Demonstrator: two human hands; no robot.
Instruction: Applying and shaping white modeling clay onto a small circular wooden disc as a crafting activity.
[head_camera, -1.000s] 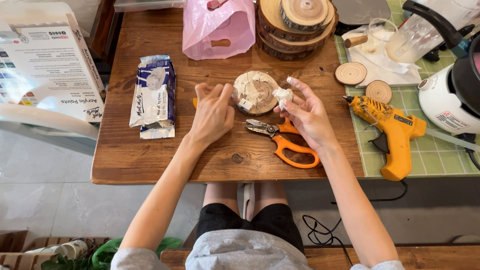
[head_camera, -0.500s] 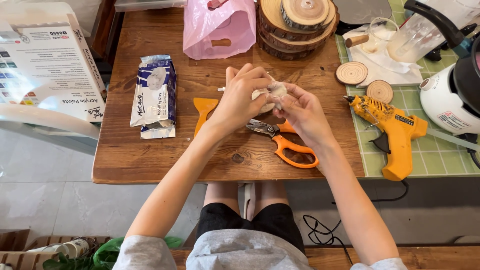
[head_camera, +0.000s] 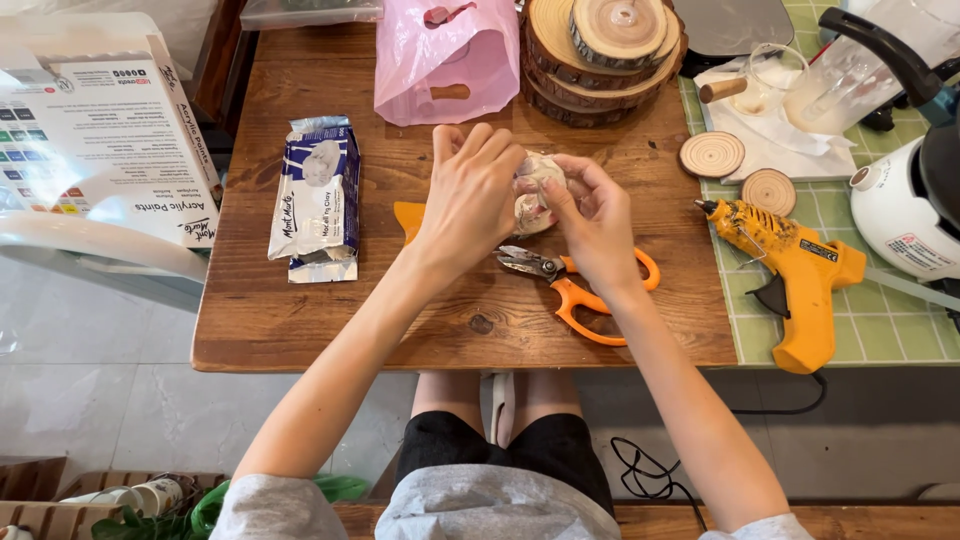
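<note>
Both hands, left (head_camera: 470, 200) and right (head_camera: 592, 218), pinch a whitish clay lump (head_camera: 535, 185) above the worktop (head_camera: 300, 320). The lump looks shapeless, so shaping seems barely begun; the orange scissors (head_camera: 580, 285) lie unused beneath.

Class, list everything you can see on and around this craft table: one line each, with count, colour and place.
clay lump: one, pale, between both hands
clay packet: one, blue and white, table's left part
scissors: one, orange handles, under the right hand
glue gun: one, yellow, on the green mat
wood slices: stack, brown, top centre
small wood discs: two, tan, beside the stack
plastic bag: one, pink, top centre
paint box: one, white, far left
wooden table: one, brown
left hand: on the clay
right hand: on the clay
</note>
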